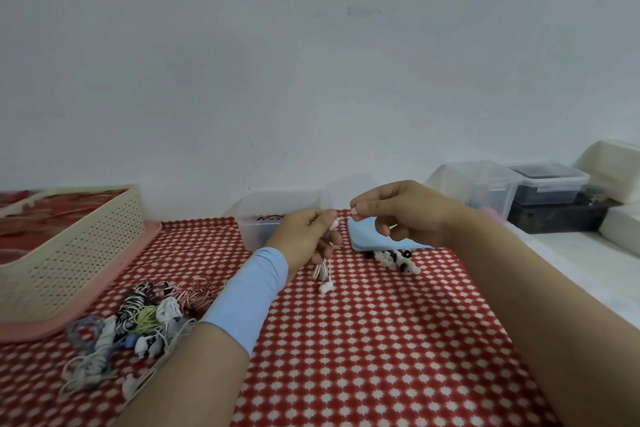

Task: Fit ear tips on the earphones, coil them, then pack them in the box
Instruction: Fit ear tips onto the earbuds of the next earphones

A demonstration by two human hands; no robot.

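A plain pale wall rises behind a table (363, 340) spread with a red cloth dotted with small white stars.

Just above the cloth's middle the two hands meet, almost touching. The left hand (308, 236) has its fingers curled round a set of earphones (323, 274): thumb and forefinger pinch one bud at the top, while the pinkish striped cord hangs below the palm in a short bundle, with a white bud dangling at its 6 o'clock just above the cloth. A light-blue sleeve (247, 295) of smooth fabric wraps that forearm. The right hand (398, 215) pinches a small white ear tip (354, 211) between thumb and forefinger, held just beside the bud; its other fingers are loosely curled.

At 6 o'clock from the right hand lies a flat pale-blue lid (363, 239) with rounded corners, and in front of it a little heap of loose tips (398, 258), white, black and green. At 11 o'clock from the left hand stands a clear plastic box (263, 218) with frosted walls.

At 8 o'clock, a tangled pile of corded sets (138, 319) rests on the cloth. At 9 o'clock sits a cream perforated basket (79, 253) on a pink tray (131, 263). At 2 o'clock, lidded plastic tubs (485, 187) line the wall.
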